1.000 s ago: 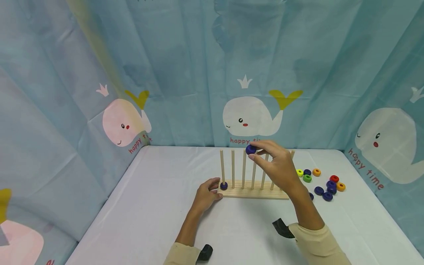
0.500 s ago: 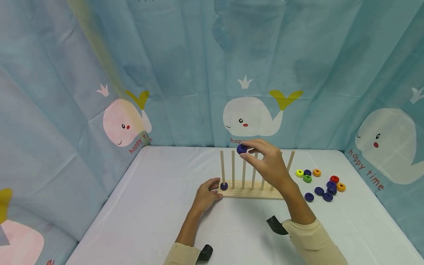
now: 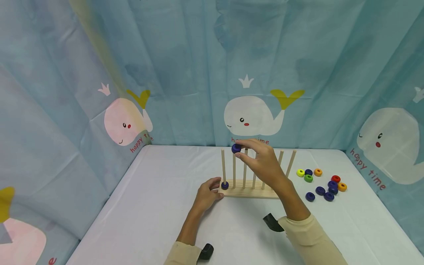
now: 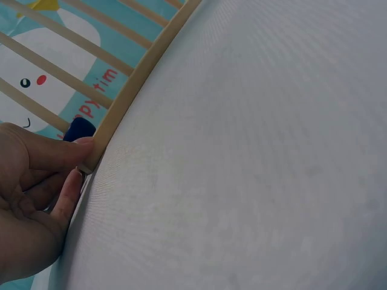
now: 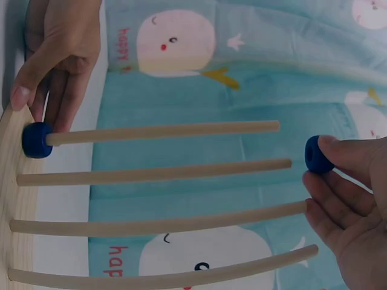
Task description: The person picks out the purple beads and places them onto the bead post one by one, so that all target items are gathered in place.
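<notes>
My right hand pinches a dark blue bead between thumb and fingers. In the right wrist view the bead is off the tips of the pegs, nearest the first and second pegs, its hole facing them. A wooden peg rack with a row of upright pegs stands on the table. Around the base of its leftmost peg sits another blue bead. My left hand grips the left end of the rack's base, thumb and fingers on either side, as the left wrist view shows.
Right of the rack lie loose beads: a yellow bead, a green bead, a red bead, two orange ones and several blue ones. A white cloth covers the table. A whale-print curtain hangs behind.
My right hand has moved left along the peg tops with the blue bead, from over the middle pegs to the second peg from the left. The left hand has stayed on the rack.
</notes>
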The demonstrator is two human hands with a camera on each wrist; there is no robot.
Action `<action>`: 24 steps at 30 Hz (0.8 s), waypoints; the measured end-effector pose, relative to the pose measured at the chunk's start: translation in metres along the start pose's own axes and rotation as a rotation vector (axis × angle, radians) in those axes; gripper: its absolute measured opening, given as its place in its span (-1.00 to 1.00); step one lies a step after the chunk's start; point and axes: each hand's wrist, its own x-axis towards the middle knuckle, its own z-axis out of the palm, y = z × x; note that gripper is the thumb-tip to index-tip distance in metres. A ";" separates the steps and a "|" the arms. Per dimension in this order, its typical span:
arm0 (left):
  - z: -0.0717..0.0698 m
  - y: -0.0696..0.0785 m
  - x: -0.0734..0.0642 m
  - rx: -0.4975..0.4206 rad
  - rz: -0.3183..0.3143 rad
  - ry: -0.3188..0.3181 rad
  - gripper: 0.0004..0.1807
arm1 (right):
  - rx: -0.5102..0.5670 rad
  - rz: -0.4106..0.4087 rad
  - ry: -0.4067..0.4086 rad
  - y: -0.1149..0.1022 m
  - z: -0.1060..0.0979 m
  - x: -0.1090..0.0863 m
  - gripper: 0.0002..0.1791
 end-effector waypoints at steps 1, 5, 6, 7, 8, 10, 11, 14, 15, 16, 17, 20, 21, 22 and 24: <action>0.000 0.000 0.000 -0.003 0.003 -0.001 -0.24 | -0.002 -0.002 -0.004 0.001 0.001 0.001 -0.57; 0.000 0.001 -0.001 -0.002 0.001 -0.002 -0.24 | 0.001 -0.014 -0.013 0.002 0.006 0.003 -0.57; 0.000 0.001 0.000 0.000 0.001 -0.003 -0.24 | 0.000 -0.014 -0.014 0.002 0.007 0.004 -0.57; 0.000 0.001 0.000 0.003 0.001 -0.004 -0.24 | 0.000 -0.013 -0.015 0.002 0.008 0.005 -0.56; 0.000 0.001 0.000 0.005 -0.003 -0.004 -0.25 | 0.002 -0.009 -0.014 0.002 0.009 0.005 -0.56; 0.000 0.000 0.001 0.008 -0.008 -0.004 -0.25 | 0.005 0.000 -0.015 0.002 0.010 0.006 -0.55; 0.000 0.000 0.002 0.010 -0.007 -0.004 -0.25 | 0.007 0.007 -0.017 0.002 0.011 0.007 -0.55; 0.000 -0.001 0.003 0.014 -0.008 -0.002 -0.25 | 0.016 0.020 -0.029 0.002 0.015 0.008 -0.55; 0.000 -0.002 0.003 0.012 -0.006 -0.003 -0.25 | 0.016 0.021 -0.032 0.002 0.016 0.009 -0.55; 0.000 -0.002 0.003 0.012 -0.003 -0.004 -0.25 | 0.015 0.021 -0.035 0.002 0.017 0.010 -0.56; 0.000 -0.002 0.003 0.010 0.001 -0.005 -0.25 | 0.017 0.020 -0.038 0.002 0.018 0.010 -0.56; -0.001 -0.003 0.003 0.006 0.005 -0.007 -0.25 | 0.017 0.010 -0.036 0.002 0.021 0.012 -0.56; -0.001 -0.002 0.003 0.006 0.003 -0.008 -0.25 | 0.018 0.008 -0.037 0.002 0.022 0.012 -0.56; -0.001 -0.002 0.003 0.008 -0.001 -0.008 -0.25 | 0.019 0.007 -0.039 0.002 0.023 0.013 -0.56; -0.001 -0.002 0.003 0.011 -0.002 -0.007 -0.25 | 0.022 0.011 -0.042 0.002 0.024 0.014 -0.56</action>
